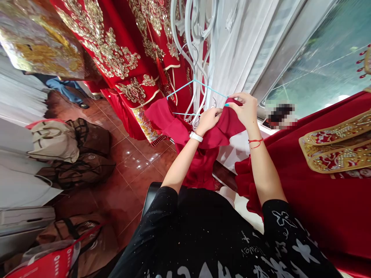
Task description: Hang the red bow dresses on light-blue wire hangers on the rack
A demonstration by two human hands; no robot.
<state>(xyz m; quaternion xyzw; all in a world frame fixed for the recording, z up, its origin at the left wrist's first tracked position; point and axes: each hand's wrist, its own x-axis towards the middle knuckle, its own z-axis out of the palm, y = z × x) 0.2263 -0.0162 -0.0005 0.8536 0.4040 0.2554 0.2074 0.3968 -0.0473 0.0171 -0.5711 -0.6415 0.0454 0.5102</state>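
A dark red ruffled dress (199,164) hangs in front of me on a thin light-blue hanger (180,89). The hanger's metal hook is up against a white scrolled metal rack (189,23). My right hand (245,108) pinches the dress's right shoulder close to the hanger's end, thumb and fingers closed on the cloth. My left hand (209,120), with a white watch on its wrist, is at the neckline beside it, fingers curled on the fabric's edge. The dress's left shoulder drapes over the other end of the hanger.
Red gowns with gold embroidery (116,58) hang at the left. Brown bags (89,166) and a cream bag (53,139) lie on the tiled floor (130,181). A red garment with gold panels (319,193) is on the right, below a window (324,65). White curtains (246,38) hang behind.
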